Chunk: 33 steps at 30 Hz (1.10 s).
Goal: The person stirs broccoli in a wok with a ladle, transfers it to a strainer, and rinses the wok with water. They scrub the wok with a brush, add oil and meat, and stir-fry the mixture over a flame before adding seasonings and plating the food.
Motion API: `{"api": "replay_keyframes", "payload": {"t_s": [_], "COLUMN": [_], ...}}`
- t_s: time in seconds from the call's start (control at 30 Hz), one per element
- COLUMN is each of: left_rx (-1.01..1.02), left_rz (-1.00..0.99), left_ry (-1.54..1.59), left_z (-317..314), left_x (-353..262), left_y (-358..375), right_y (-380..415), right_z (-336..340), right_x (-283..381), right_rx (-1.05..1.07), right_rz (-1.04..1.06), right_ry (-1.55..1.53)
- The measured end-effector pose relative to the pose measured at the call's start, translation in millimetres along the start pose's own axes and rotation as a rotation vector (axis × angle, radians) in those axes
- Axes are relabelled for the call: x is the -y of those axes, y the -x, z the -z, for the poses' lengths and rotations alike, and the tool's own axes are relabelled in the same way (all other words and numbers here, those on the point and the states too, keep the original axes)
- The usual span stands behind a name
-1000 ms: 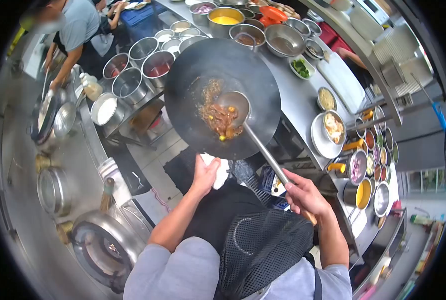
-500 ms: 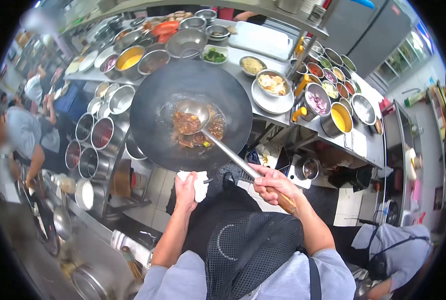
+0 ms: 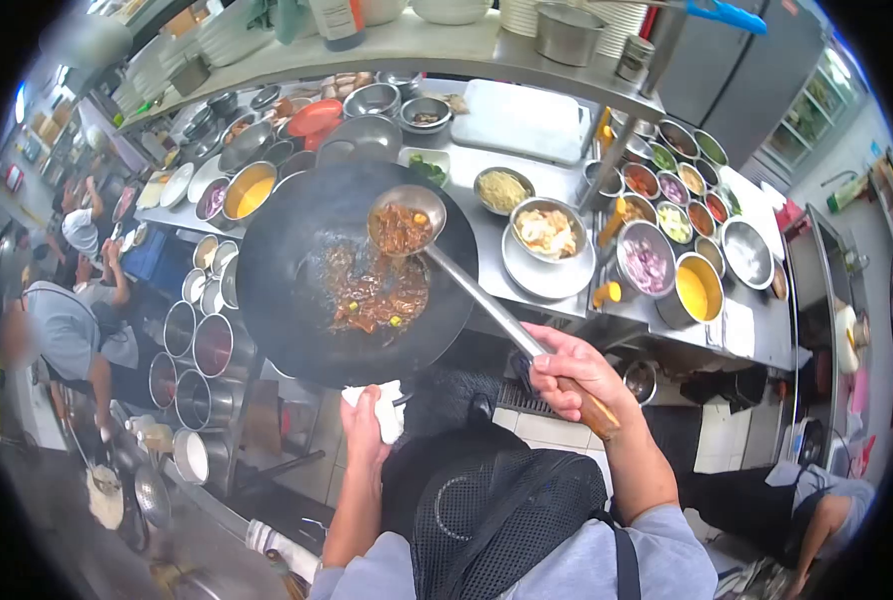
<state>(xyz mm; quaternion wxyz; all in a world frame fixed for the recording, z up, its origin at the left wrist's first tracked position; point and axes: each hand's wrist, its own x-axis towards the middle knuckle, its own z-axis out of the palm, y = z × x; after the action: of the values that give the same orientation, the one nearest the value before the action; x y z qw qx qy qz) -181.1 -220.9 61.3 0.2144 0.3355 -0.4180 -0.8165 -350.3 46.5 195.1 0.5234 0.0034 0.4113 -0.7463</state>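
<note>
A large dark wok (image 3: 287,320) hangs in front of me, tilted, with brown sauced meat (image 3: 372,295) and a few yellow-green bits inside. My left hand (image 3: 366,425) is closed round a white cloth (image 3: 391,412) at the wok's near rim, where a bit of dark handle shows. In my right hand (image 3: 575,378) is the wooden handle of a long metal ladle (image 3: 487,303). The ladle's bowl is over the wok's upper right part and holds a scoop of the same meat. To the right of the wok, a bowl of pale and orange food (image 3: 547,232) stands on a white plate (image 3: 542,280).
Behind the wok, a steel counter carries metal bowls, a white tray (image 3: 522,120) and an orange bowl (image 3: 315,118). Ingredient pots, one yellow (image 3: 695,292), stand at right under a shelf (image 3: 447,52). Co-workers are at left (image 3: 62,320) and lower right (image 3: 827,500). Metal pots (image 3: 195,402) stand at left.
The ladle's bowl has risen from the wok's middle toward its upper right, now with meat in it. The wok has shifted left and down in view. More of the shelf shows.
</note>
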Motion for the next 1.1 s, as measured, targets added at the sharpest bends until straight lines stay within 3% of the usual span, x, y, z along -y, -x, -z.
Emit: {"api": "replay_keyframes", "payload": {"t_s": [0.4,0.7,0.83,0.93,1.1], "left_rx": [-0.226,-0.318,-0.281,-0.198,-0.162], "left_rz": [-0.199,-0.182,-0.177,-0.141,-0.137], "left_ry": [0.023,0.081,0.084,0.082,0.054], "left_z": [-29.7,-17.9,-8.3,-4.4,10.7], "left_x": [-19.3,-30.9,-42.7,-53.9,-65.5], "left_y": [-25.3,-34.8,-43.2,-55.7,-74.6], "right_y": [-138.1,-206.9,-210.1,-219.5,-222.9], "right_z": [18.8,37.5,39.5,47.2,42.5], "right_x": [98.2,79.5,52.0,37.6,25.5], "right_rx": [-0.075,-0.194,-0.34,-0.467,-0.566], "right_rz": [0.16,0.175,0.196,0.338,0.432], "right_ry": [0.192,0.449,0.661,1.096,1.296]}}
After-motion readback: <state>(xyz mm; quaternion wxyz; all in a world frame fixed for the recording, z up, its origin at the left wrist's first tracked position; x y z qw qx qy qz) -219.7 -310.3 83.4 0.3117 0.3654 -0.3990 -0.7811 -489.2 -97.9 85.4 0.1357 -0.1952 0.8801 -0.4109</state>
